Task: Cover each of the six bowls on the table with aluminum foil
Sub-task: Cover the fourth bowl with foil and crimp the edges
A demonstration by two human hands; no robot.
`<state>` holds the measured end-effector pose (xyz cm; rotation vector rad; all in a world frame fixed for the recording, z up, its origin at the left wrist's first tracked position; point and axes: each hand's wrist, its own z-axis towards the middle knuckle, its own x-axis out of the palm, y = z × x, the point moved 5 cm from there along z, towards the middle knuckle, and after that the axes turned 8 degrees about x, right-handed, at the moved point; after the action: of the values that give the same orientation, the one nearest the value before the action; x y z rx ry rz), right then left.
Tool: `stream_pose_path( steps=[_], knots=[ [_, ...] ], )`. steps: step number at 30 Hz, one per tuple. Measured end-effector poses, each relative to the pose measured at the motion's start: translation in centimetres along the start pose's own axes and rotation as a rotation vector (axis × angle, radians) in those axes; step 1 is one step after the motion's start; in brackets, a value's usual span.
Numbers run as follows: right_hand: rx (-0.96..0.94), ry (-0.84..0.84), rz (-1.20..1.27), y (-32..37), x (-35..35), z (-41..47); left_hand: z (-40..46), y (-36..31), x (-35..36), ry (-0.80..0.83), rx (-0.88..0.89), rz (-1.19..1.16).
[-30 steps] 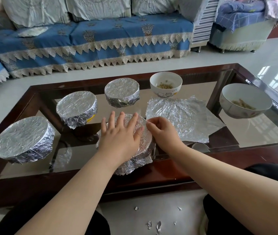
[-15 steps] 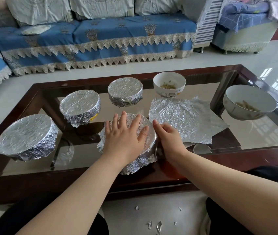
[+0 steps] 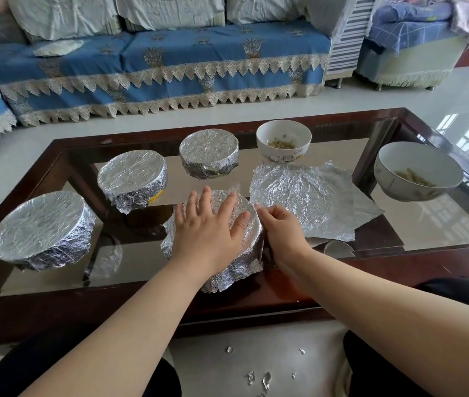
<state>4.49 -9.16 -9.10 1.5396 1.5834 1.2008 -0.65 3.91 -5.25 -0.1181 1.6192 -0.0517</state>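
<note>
My left hand (image 3: 209, 226) lies flat with spread fingers on the foil top of the near middle bowl (image 3: 246, 253). My right hand (image 3: 283, 233) is at that bowl's right rim, its fingers curled in against the foil edge. Three more foil-covered bowls stand at the left (image 3: 41, 227), the middle left (image 3: 132, 179) and the back (image 3: 209, 153). Two white bowls with food inside are uncovered, one at the back (image 3: 284, 140) and a larger one at the right (image 3: 418, 171). A crinkled loose foil sheet (image 3: 310, 202) lies flat on the glass between them.
The glass-topped table has a dark wooden frame (image 3: 270, 303). Small foil scraps (image 3: 257, 376) lie on the floor by my knees. A blue-covered sofa (image 3: 156, 64) stands beyond the table.
My right hand has shifted along the bowl's right rim, its fingers curling in against the foil again after pressing down the side. The left hand stays flat on top.
</note>
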Motion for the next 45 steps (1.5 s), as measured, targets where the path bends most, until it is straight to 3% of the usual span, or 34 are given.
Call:
stream_pose_path(
  steps=[12, 16, 22, 29, 34, 41, 45],
  knots=[
    [-0.061, 0.025, 0.081, 0.2, 0.9, 1.2, 0.0, -0.1, -0.1, -0.004, -0.001, 0.012],
    [-0.105, -0.005, -0.028, 0.4, 0.6, 1.1, 0.0, 0.0, 0.0, 0.004, -0.010, 0.018],
    [-0.043, 0.096, -0.048, 1.2, 0.5, -0.4, 0.2, -0.1, 0.1, 0.018, -0.058, 0.026],
    [-0.255, 0.037, -0.431, 1.2, 0.8, 0.2, -0.1, 0.4, -1.1, 0.096, -0.096, 0.052],
    [-0.236, 0.054, -0.411, 1.1, 1.0, 0.8, -0.7, 1.2, -1.7, 0.048, -0.045, 0.175],
    [-0.225, 0.102, -0.411, 1.2, 1.1, 0.7, -0.5, 0.9, -0.2, 0.040, 0.029, 0.083],
    [-0.066, 0.225, -0.211, 0.7, 1.1, 0.5, -0.4, 1.2, 0.3, 0.026, 0.036, 0.052]
  ],
)
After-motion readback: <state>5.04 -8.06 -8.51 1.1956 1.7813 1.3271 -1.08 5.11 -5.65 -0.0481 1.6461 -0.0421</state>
